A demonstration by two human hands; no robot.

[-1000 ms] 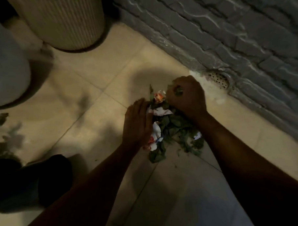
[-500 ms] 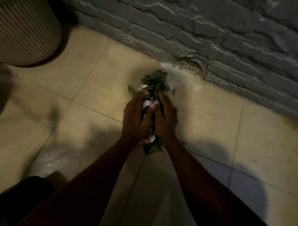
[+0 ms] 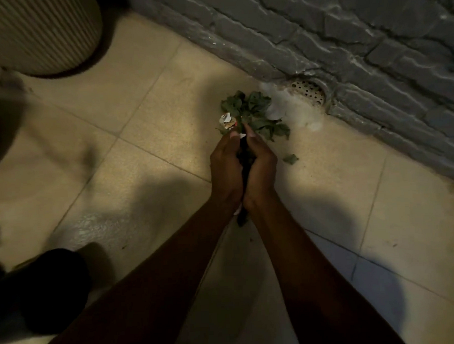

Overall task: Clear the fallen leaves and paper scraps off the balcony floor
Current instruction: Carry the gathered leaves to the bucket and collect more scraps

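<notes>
Two hands of yours meet in the middle of the frame. Your left hand point(image 3: 227, 169) and your right hand point(image 3: 261, 167) are pressed side by side, with the fingers curled around a bunch of green leaves and white paper scraps point(image 3: 252, 111). The bunch is squeezed between your palms. Its leafy top sticks out past your fingertips, and a bit of leaf and paper pokes out below your wrists. You cannot tell if the bunch touches the floor or is lifted off it.

One small green leaf point(image 3: 290, 158) lies alone on the pale beige floor tiles point(image 3: 140, 123), just to the right of your right hand. Up and to the right of the bunch, a round metal drain cover point(image 3: 308, 91) with little holes sits where the floor meets the rough grey brick wall point(image 3: 345, 36). A big ribbed cream pot point(image 3: 40, 31) stands in the upper left of the frame. A dark shape point(image 3: 43, 289) sits in the lower left, too dim to make out.
</notes>
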